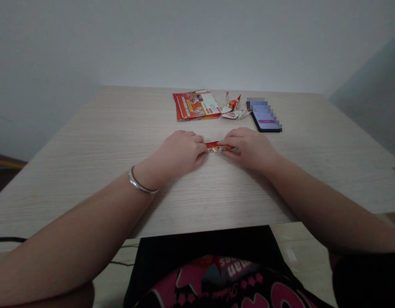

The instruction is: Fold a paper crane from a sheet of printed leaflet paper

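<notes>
A narrow folded strip of red and white printed paper (pixel 215 147) lies low over the table between my hands. My left hand (pixel 186 152) has its fingers curled closed on the strip's left end. At the other end my right hand (pixel 247 147) pinches the paper between thumb and fingers. The strip's two ends are partly hidden by my fingers. Just beyond my hands sits a folded paper crane (pixel 233 109) in white, red and orange.
A stack of red and white printed leaflets (pixel 196 106) lies left of the crane. To its right is a phone (pixel 266 117) with its screen lit and partly blurred. The pale wooden table (pixel 120 124) meets a wall at the back.
</notes>
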Demonstrator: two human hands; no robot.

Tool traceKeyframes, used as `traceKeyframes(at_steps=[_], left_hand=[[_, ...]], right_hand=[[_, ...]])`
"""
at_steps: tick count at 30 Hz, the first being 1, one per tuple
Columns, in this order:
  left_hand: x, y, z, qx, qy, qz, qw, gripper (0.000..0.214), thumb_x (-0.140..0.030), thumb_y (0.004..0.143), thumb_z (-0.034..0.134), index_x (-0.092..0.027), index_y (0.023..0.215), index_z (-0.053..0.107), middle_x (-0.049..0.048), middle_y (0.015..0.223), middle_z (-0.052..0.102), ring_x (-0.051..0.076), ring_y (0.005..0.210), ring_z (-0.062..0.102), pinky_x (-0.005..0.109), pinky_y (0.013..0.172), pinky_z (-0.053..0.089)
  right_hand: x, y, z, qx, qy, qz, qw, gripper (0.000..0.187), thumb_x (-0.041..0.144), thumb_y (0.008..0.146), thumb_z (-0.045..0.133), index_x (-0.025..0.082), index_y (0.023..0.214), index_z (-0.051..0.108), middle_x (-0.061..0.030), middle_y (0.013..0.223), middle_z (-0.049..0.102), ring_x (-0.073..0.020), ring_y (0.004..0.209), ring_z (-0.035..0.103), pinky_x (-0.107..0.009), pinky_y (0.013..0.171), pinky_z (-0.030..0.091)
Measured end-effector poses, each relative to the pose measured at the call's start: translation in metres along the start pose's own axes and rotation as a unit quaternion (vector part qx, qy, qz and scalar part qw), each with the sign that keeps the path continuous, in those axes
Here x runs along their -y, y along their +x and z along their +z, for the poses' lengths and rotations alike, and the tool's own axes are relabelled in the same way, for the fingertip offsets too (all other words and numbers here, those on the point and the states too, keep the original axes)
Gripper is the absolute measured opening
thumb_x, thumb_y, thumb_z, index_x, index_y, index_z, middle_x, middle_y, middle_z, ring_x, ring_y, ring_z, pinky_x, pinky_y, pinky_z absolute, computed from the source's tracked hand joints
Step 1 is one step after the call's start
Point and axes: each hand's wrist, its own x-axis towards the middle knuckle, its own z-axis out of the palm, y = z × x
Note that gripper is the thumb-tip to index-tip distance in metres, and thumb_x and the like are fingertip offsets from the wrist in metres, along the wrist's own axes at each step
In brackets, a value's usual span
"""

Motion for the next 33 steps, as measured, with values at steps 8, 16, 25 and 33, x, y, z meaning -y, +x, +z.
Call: traceKeyframes(at_steps=[8, 16, 25, 33], left_hand=[[-0.006, 0.0, 0.002, -0.04, -0.026, -0.061, 0.997, 0.035, -0.032, 0.106, 0.048, -0.012, 0.103, 0.077, 0.0131, 0.095, 0.076, 0.027, 0.091, 0.07, 0.04, 0.082, 0.052], [-0.004, 0.004, 0.014, -0.052, -0.087, -0.081, 0.992, 0.033, -0.026, 0.107, 0.049, -0.013, 0.108, 0.078, 0.0127, 0.097, 0.073, 0.026, 0.092, 0.068, 0.038, 0.082, 0.053], [-0.003, 0.01, 0.017, -0.054, -0.148, -0.094, 0.983, 0.034, -0.022, 0.107, 0.047, -0.01, 0.111, 0.079, 0.0142, 0.107, 0.076, 0.026, 0.102, 0.07, 0.04, 0.096, 0.055], [-0.002, 0.012, 0.026, -0.088, -0.167, -0.105, 0.976, 0.03, -0.021, 0.104, 0.049, -0.011, 0.105, 0.077, 0.0125, 0.103, 0.073, 0.025, 0.098, 0.069, 0.039, 0.092, 0.057]], right_hand=[[0.019, 0.012, 0.002, 0.039, -0.011, 0.035, 0.999, 0.027, 0.026, 0.103, 0.059, 0.018, 0.108, 0.084, -0.01, 0.109, 0.08, -0.0225, 0.098, 0.068, -0.033, 0.082, 0.046], [0.026, 0.018, 0.003, 0.051, -0.068, 0.048, 0.995, 0.028, 0.027, 0.102, 0.057, 0.014, 0.105, 0.082, -0.0128, 0.105, 0.079, -0.024, 0.092, 0.067, -0.035, 0.075, 0.042], [0.02, 0.019, 0.013, -0.008, 0.014, 0.091, 0.996, 0.021, 0.022, 0.095, 0.058, 0.015, 0.102, 0.077, -0.0113, 0.098, 0.078, -0.0236, 0.09, 0.066, -0.034, 0.081, 0.044], [0.015, 0.024, 0.02, 0.005, 0.054, 0.084, 0.995, 0.025, 0.019, 0.099, 0.055, 0.014, 0.104, 0.078, -0.0129, 0.102, 0.077, -0.0238, 0.097, 0.066, -0.036, 0.091, 0.046]])
